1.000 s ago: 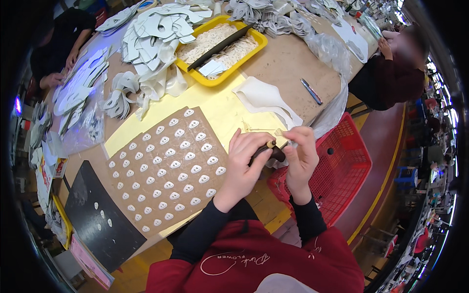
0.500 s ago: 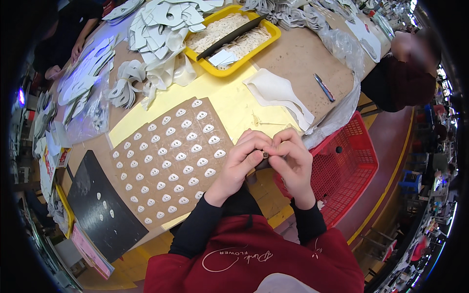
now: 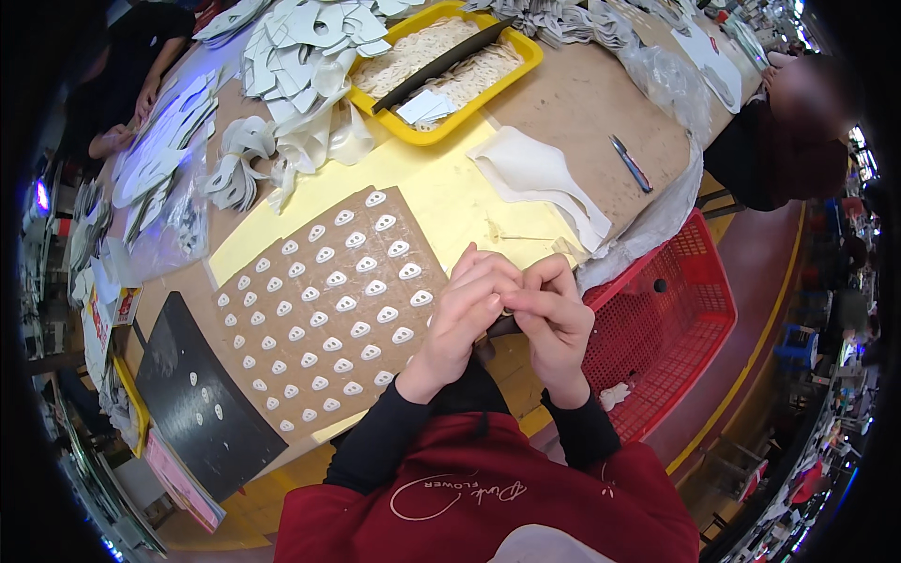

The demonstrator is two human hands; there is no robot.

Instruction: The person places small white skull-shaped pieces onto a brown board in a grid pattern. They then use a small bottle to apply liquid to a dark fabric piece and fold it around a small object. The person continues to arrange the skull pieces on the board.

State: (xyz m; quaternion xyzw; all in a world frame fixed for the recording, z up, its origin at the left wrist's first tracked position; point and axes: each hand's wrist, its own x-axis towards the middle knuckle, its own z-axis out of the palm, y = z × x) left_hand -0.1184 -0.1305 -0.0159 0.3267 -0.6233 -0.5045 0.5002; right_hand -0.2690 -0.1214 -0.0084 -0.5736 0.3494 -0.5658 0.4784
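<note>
My left hand [image 3: 464, 314] and my right hand [image 3: 552, 324] meet close in front of my body, just past the near edge of the table. The fingers of both are pinched together around a small dark thing, which they mostly hide. To their left lies a brown board [image 3: 324, 281] bearing rows of small white rounded-triangle pieces [image 3: 363, 329], each with dark hole-like marks. A black board [image 3: 192, 441] farther left carries several more such pieces [image 3: 219, 411]. Beyond my hands, a folded cream sheet [image 3: 540, 169] rests on yellow paper [image 3: 450, 202].
A yellow tray [image 3: 434, 138] of cream pieces, crossed by a black bar [image 3: 441, 66], stands at the back. Stacked white cutouts [image 3: 300, 47] lie beside it. A pen [image 3: 631, 164] is at the right, above a red basket [image 3: 657, 375]. Two people sit nearby.
My fingers have closed further over the small dark thing, so less of it shows. The right fingertips have shifted slightly toward the left hand. The view has tilted a little.
</note>
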